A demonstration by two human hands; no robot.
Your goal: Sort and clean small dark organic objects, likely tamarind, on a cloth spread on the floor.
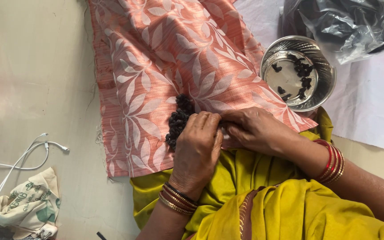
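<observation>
Pale floor w/ a pink leaf-print cloth (165, 58) spread over it. Dark beads (177, 121) lie piled at cloth's near edge. Left hand (196, 149) and right hand (252, 129) meet just beside them, fingertips pressed together, pinching sth too small to tell. Steel bowl (323, 66) w/ more dark bits sits further right; white cable (27, 155) far left.

Left hand (196, 149): your fingers are bent, touching the dark bits (177, 121).
Right hand (254, 129): its fingertips meet your left ones.
Cloth (170, 58): pink with white leaves, under the bits.
Bowl (324, 66): shiny, a few dark bits inside.
Bag (347, 22): clear plastic, behind the bowl.
</observation>
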